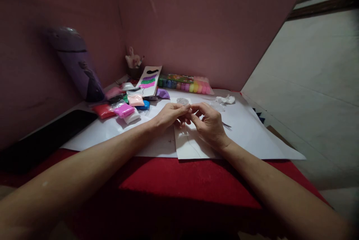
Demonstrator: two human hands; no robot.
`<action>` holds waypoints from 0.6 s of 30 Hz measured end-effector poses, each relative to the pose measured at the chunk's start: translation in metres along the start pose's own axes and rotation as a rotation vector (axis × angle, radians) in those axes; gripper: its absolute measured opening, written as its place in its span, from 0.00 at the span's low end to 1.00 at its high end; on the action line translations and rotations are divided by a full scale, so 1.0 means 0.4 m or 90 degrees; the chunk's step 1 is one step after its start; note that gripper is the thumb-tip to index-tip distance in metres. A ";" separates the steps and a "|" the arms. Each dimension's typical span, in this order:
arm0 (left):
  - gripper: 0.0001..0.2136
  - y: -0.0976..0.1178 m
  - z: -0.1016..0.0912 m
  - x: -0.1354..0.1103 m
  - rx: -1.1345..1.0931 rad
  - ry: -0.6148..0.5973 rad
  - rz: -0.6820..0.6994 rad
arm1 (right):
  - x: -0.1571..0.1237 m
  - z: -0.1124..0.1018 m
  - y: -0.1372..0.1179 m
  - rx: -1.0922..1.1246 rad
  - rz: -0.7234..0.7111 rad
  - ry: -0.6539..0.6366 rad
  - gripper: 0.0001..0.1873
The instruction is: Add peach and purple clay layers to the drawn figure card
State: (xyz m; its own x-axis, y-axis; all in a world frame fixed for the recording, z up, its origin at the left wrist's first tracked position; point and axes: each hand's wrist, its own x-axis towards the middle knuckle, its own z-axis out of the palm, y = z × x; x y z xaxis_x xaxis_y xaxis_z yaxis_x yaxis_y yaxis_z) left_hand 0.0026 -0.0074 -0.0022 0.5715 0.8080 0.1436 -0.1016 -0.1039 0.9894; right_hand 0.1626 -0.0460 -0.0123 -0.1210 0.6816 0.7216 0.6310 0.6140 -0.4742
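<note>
My left hand (175, 114) and my right hand (207, 122) meet fingertip to fingertip above a white card (190, 144). Both are closed in a pinch; whatever sits between the fingertips is too small to make out. Thin pencil-like lines run down the lower part of the card. At its far end, just beyond my fingers, lies a grey textured patch (183, 101). The middle of the card is hidden behind my hands.
Clay packets in several colours, one of them pink (124, 110), lie left. Behind are a painted card (148, 81), a multicoloured clay pack (185, 84) and a pen holder (134, 68). Crumpled white plastic (226, 99) lies right. A dark flat slab (53, 135) borders the white sheet (246, 135).
</note>
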 end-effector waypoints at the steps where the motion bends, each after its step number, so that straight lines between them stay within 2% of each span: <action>1: 0.22 0.000 0.000 0.000 0.003 0.001 0.003 | 0.001 0.000 0.000 -0.003 -0.001 0.003 0.03; 18: 0.20 0.000 0.000 0.001 0.012 -0.001 -0.001 | 0.001 -0.001 0.001 -0.001 0.001 0.002 0.04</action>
State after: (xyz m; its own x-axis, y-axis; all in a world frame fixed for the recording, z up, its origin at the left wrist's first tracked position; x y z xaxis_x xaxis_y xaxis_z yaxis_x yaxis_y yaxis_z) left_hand 0.0029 -0.0071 -0.0022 0.5724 0.8075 0.1422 -0.0859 -0.1135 0.9898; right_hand 0.1630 -0.0457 -0.0119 -0.1169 0.6816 0.7224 0.6327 0.6117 -0.4748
